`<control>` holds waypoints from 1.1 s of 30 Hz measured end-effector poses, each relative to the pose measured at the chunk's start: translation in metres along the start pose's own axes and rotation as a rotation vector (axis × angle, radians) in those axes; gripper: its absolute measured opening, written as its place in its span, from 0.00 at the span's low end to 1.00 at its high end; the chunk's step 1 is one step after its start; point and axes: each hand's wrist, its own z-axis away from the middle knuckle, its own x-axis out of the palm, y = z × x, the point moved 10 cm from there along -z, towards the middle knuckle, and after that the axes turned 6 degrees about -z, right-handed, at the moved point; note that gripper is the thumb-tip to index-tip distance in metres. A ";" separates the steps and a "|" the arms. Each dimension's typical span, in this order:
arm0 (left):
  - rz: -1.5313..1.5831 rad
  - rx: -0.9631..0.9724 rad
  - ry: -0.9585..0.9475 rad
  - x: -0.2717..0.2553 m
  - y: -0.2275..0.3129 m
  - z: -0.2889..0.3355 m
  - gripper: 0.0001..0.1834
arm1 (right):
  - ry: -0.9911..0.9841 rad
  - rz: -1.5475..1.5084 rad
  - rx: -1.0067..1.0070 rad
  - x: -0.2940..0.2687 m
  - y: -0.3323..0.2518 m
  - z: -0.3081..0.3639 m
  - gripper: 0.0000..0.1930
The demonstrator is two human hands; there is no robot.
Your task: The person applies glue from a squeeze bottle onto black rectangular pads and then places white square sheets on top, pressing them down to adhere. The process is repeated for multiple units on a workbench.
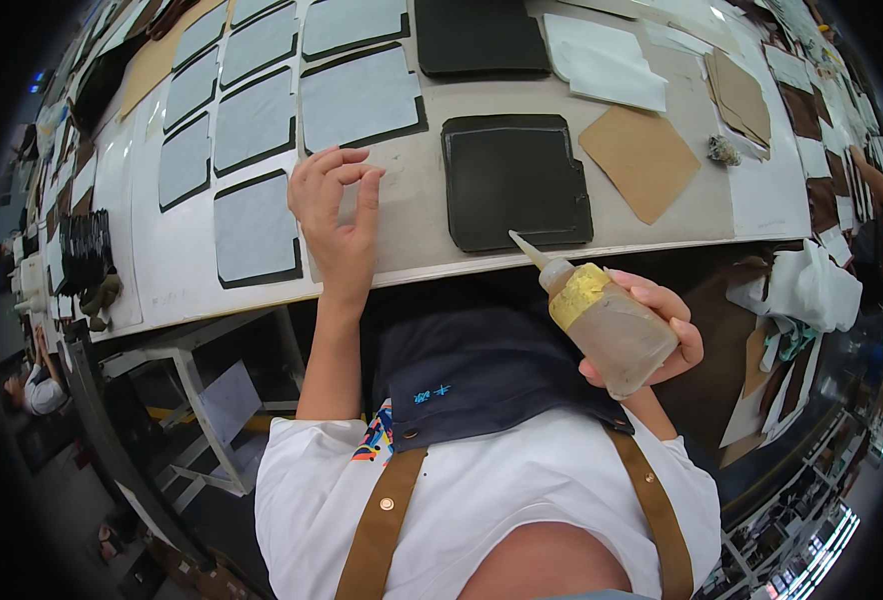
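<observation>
My right hand (662,320) is wrapped round a squeeze glue bottle (617,335), clear with a yellow band near its neck. Its pale pointed nozzle (528,248) reaches the lower edge of a black flat panel (512,180) on the table in front of me; whether the tip touches, I cannot tell. A thin shiny line runs along parts of the panel's border. Left of that panel, my left hand (340,200) is raised with fingers curved and apart, holding nothing. Beside it lie several black pieces faced with light grey sheets (357,95).
More black panels (482,38) are stacked at the far side, next to folded white sheets (607,60). A tan square card (642,162) lies right of the panel, near a small clump (724,151) and brown card pieces (740,100). Other people work at both sides.
</observation>
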 end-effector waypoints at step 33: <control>-0.068 -0.009 -0.061 0.004 0.005 -0.004 0.04 | 0.683 0.947 0.399 -0.231 0.100 -0.011 0.23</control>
